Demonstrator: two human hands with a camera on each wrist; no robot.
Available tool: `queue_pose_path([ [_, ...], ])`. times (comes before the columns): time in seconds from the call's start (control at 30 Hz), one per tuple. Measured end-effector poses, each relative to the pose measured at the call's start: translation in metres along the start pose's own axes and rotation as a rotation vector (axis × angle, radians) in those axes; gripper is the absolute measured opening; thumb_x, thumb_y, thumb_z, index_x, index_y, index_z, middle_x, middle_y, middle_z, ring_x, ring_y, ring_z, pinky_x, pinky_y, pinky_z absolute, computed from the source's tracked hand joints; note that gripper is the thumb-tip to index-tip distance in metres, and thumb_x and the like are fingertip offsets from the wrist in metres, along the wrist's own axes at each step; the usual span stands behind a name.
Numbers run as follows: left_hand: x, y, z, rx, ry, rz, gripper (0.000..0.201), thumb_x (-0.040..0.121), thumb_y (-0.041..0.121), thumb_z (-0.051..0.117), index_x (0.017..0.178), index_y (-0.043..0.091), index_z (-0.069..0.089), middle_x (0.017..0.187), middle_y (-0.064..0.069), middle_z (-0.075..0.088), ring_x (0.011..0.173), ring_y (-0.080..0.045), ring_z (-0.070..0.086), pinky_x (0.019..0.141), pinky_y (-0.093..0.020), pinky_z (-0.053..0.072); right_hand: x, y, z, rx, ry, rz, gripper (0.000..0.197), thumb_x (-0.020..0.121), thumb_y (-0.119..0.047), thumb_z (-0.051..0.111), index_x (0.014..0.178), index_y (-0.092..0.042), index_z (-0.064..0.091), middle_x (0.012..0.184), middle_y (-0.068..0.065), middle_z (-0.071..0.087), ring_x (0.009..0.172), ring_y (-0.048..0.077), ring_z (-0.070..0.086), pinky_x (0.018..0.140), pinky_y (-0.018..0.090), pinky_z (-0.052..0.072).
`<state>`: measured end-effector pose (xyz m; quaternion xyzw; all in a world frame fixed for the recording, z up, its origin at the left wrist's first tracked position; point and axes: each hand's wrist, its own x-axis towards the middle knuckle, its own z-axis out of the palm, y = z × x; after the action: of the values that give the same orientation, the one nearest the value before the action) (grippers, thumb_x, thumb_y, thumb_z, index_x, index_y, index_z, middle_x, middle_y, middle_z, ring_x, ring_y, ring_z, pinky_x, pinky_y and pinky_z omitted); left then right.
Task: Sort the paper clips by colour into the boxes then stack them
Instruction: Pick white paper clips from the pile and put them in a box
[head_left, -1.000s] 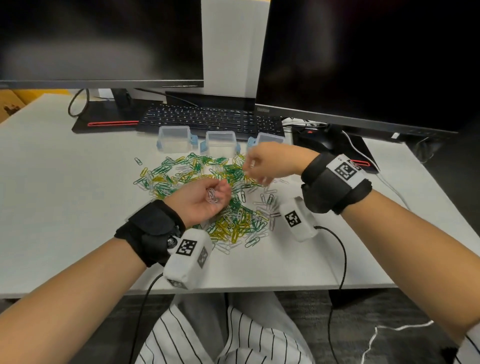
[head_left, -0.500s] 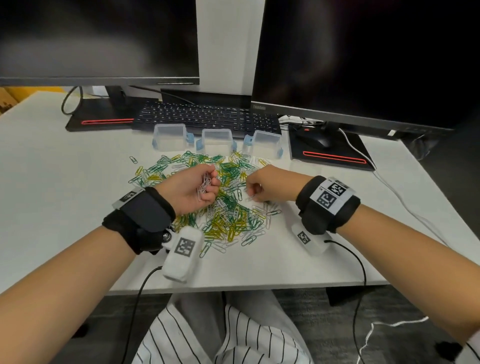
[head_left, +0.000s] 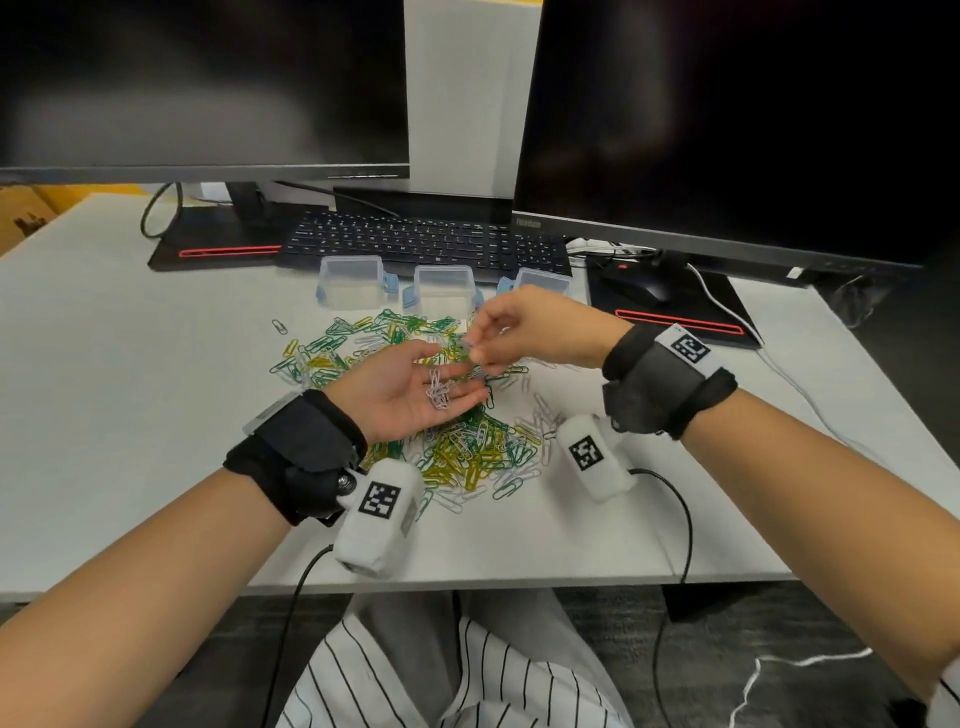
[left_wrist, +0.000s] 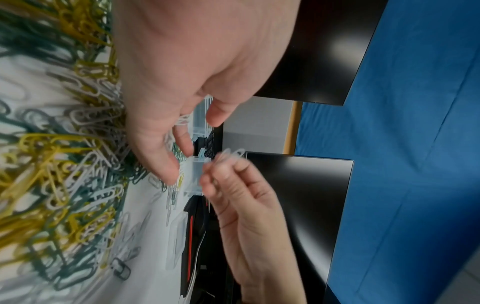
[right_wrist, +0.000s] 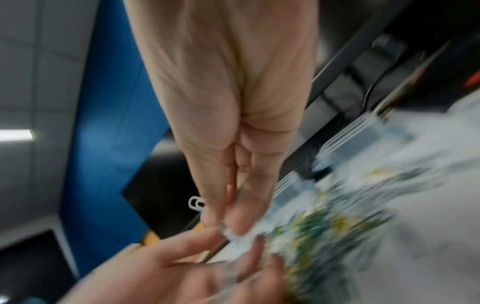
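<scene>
A heap of green, yellow and white paper clips (head_left: 467, 447) lies on the grey desk. My left hand (head_left: 415, 389) hovers palm up over the heap, fingers spread, with a small bunch of white clips (head_left: 438, 391) lying in its palm. Just above those fingers my right hand (head_left: 475, 351) pinches a white clip (left_wrist: 232, 153) between thumb and fingertips; the same clip (right_wrist: 196, 202) pokes out beside the thumb in the blurred right wrist view. Three clear boxes with blue latches stand behind the heap: left box (head_left: 349, 283), middle box (head_left: 444, 285), right box (head_left: 540, 279), partly hidden by my right hand.
A black keyboard (head_left: 426, 244) lies right behind the boxes, below two dark monitors (head_left: 727, 130). A mouse (head_left: 636, 283) on a black pad sits at the right. Cables hang from both wrist cameras over the desk's front edge (head_left: 519, 577).
My left hand has uncurled from a loose fist into an open palm holding the white clips. My right hand rose from the heap, pinching a clip, and now hangs over the left fingers.
</scene>
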<state>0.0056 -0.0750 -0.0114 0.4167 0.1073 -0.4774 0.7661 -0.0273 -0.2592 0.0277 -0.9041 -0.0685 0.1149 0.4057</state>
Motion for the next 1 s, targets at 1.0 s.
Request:
queue_pose_path([
  [1.0,-0.034,-0.004,0.048,1.143,0.156,0.801,0.031,0.094,0.016,0.039,0.074,0.011,0.062,0.080,-0.001,0.064,0.081,-0.016,0.059,0.085,-0.034,0.047,-0.057,-0.017,0.049,-0.556,0.313,-0.249,0.012,0.089,-0.022,0.065,0.082,-0.014,0.070,0.078,0.002,0.069,0.068,0.017,0.056,0.066,0.031,0.046],
])
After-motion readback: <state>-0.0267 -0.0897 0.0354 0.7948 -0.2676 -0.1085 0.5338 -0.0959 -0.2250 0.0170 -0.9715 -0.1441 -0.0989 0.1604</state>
